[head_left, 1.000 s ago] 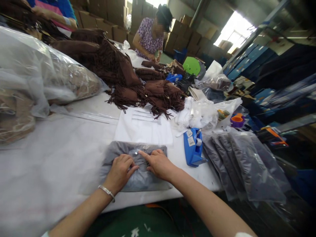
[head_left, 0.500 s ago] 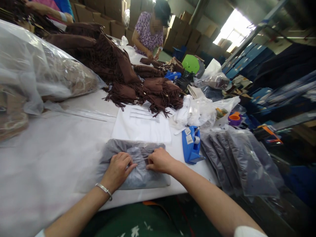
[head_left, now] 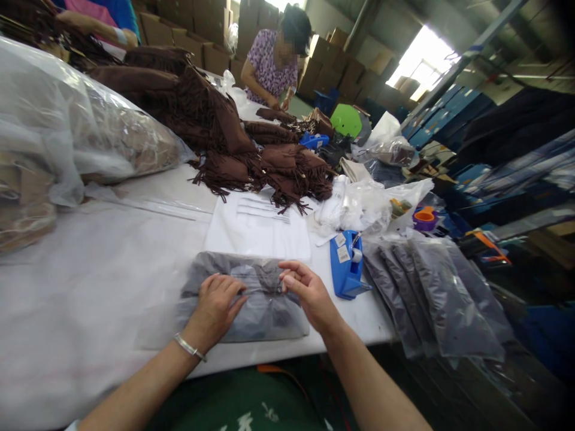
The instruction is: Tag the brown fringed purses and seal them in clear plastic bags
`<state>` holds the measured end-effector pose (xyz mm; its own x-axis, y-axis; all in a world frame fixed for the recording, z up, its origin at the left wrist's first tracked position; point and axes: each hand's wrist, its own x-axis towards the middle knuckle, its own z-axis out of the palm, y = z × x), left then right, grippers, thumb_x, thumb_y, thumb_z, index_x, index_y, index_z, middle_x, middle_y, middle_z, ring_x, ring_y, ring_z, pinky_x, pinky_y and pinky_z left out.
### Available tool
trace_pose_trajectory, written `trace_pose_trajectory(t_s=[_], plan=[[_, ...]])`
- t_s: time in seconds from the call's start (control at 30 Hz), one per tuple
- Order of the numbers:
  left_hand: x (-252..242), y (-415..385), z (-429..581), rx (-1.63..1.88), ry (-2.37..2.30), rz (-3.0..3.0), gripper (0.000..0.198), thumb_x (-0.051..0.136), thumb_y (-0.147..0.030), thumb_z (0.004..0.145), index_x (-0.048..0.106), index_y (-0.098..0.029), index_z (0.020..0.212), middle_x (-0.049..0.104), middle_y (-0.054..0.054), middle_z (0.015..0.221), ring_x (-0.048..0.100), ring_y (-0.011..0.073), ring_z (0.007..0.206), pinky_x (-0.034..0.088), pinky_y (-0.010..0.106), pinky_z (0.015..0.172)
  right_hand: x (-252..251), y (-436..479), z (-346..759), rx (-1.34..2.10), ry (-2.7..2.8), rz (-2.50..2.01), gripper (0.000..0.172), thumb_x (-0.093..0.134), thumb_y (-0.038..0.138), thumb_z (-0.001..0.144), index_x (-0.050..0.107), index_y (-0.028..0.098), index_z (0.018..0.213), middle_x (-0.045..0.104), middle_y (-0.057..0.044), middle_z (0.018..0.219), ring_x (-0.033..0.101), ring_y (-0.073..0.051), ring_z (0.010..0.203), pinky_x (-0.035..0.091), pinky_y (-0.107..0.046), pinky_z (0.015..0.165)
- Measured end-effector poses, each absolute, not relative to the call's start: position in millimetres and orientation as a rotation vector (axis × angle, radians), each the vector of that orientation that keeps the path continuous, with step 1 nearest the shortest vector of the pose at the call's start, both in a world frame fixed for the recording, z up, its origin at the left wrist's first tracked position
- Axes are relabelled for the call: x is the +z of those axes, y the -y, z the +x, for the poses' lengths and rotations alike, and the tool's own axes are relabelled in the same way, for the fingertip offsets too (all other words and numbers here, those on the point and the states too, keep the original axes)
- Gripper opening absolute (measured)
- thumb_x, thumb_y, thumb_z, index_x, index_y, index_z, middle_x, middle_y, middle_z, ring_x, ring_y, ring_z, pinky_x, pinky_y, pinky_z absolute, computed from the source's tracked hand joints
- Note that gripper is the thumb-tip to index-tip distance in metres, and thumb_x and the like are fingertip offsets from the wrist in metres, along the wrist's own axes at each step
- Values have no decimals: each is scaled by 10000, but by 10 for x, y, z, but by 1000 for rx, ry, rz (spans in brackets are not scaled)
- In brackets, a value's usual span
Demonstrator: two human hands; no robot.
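A grey folded item in a clear plastic bag (head_left: 269, 320) lies flat at the table's front edge, its upper side wrinkled. My left hand (head_left: 220, 299) rests on the left half of the bag, palm down, fingers stretched over the plastic. Over the right end of the bag is my right hand (head_left: 309, 293), turned on its side. Its index finger and thumb stand apart and the other fingers are curled; I see nothing held in it. Just right of this hand stands a blue tape dispenser (head_left: 344, 275) with a white roll.
Behind the bag lie white plastic bags (head_left: 256, 233) and brown fringed pieces (head_left: 274, 164). Several bagged grey items (head_left: 440, 299) overlap at the right edge. A large clear bag of tan items (head_left: 112, 126) takes the left side. A co-worker (head_left: 269, 66) works across the table.
My right hand has lifted off the bag, moved slightly right and rolled onto its side, its fingers opening from a closed grip. My left hand has stayed nearly still on the bag.
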<state>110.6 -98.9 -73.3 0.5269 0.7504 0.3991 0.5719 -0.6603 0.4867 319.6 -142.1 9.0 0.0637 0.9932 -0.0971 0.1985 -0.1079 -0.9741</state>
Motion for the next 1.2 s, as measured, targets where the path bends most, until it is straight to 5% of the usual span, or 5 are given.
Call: trace_pose_trajectory(t_s=[0.13,0.57,0.93,1.07,1.2], plan=[[-405,1210,1158,1015,-956,2354,200,526,-253,898,557,-240,1095,640,25,1055,551,205,1044,296,441,1041,-105,1861,2812,1463,396,-890,352,676,280,771,603,238,1113,573,14,767,577,-170,968,408,-358,984],[-107,1446,1283,1166,-810,2437,169,594,-100,848,613,-195,986,672,9,868,588,165,882,329,450,1007,-155,1997,2654,1580,35,-616,334,664,166,792,609,212,1118,613,22,810,577,-101,842,455,-246,869],[-87,1227,598,1014,-555,2821,228,607,-81,829,606,-178,1035,685,1,881,598,171,946,305,441,1054,-223,1981,2568,1842,674,-1150,218,719,336,758,619,146,797,656,-12,725,565,-124,716,402,-278,786],[-290,966,185,870,-1164,2606,295,619,-373,843,595,-218,1093,641,57,1064,541,250,1073,349,457,1006,-80,1659,2706,1768,1039,-1291,247,686,388,768,604,156,782,650,-1,707,566,-129,696,410,-273,739],[-565,838,-54,631,-1305,2272,352,549,-554,816,633,-213,837,652,52,956,577,233,953,443,363,871,49,1142,2733,1705,1467,-1390,232,646,385,791,597,159,776,639,7,693,554,-117,650,401,-237,638]])
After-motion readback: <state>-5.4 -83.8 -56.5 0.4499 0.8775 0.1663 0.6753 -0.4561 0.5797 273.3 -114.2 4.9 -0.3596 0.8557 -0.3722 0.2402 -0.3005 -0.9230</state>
